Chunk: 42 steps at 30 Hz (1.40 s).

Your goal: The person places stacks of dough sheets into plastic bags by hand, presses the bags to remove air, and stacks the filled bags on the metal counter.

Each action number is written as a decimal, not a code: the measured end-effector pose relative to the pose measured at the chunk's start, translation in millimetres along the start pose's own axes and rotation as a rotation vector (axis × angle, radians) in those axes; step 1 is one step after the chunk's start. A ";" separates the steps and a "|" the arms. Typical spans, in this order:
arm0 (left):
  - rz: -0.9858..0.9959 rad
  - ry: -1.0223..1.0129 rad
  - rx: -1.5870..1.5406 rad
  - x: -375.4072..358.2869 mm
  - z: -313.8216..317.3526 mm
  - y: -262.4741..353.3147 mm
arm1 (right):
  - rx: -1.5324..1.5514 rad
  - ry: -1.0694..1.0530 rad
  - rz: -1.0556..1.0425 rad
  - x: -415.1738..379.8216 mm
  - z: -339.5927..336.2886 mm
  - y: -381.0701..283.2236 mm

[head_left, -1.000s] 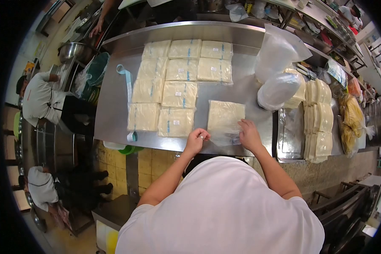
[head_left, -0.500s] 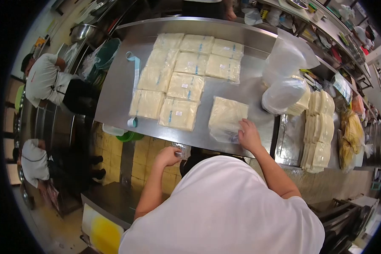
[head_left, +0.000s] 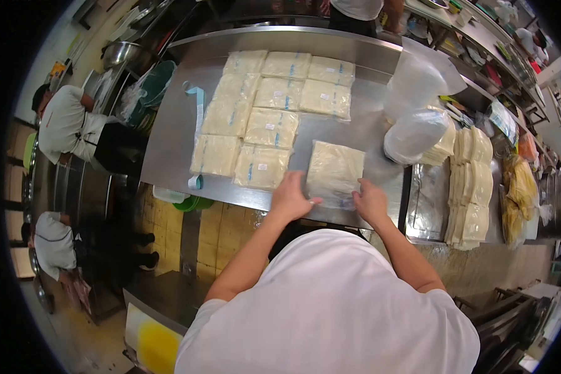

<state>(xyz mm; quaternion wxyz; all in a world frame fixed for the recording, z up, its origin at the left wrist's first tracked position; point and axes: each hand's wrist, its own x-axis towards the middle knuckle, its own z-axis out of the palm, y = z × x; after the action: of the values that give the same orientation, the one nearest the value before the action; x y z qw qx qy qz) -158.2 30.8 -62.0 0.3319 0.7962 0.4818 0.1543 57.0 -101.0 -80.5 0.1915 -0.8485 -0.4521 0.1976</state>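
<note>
A clear plastic bag with a square stack of pale, flat sheets lies on the steel table in front of me. Its loose plastic end points towards my body. My left hand is at the near left of this bag, thumb stretched out towards the loose plastic. At the bag's near right corner is my right hand, its fingers apart and touching the edge. To the left, several similar filled bags with blue print lie flat in rows; some carry small white labels.
A steel table with a raised back rim holds everything. A blue-white strip lies at left. Clear plastic bags stand at right, beside a tray and stacked pale sheets. Co-workers stand at left; another person is behind the table.
My left hand has come up from below the table edge to the bag, and the crinkled clear plastic is no longer seen in it. My right hand has shifted slightly to the bag's right edge.
</note>
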 end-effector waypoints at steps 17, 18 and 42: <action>0.710 -0.215 0.072 89.9 57.4 -5.8 | -0.062 0.058 -0.300 41.4 9.8 -17.3; 0.671 -0.211 0.233 98.0 72.2 -16.1 | -0.245 0.138 -0.393 51.9 24.5 -12.4; 0.569 -0.802 -0.275 47.0 53.3 -5.9 | 1.453 -0.047 0.546 37.0 40.2 35.4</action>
<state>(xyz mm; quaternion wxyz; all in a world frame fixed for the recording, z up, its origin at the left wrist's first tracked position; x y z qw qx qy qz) -109.1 53.3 -108.4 0.5373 0.8414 0.0558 -0.0171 79.9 -82.3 -138.5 0.6349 -0.5868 0.0120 0.5025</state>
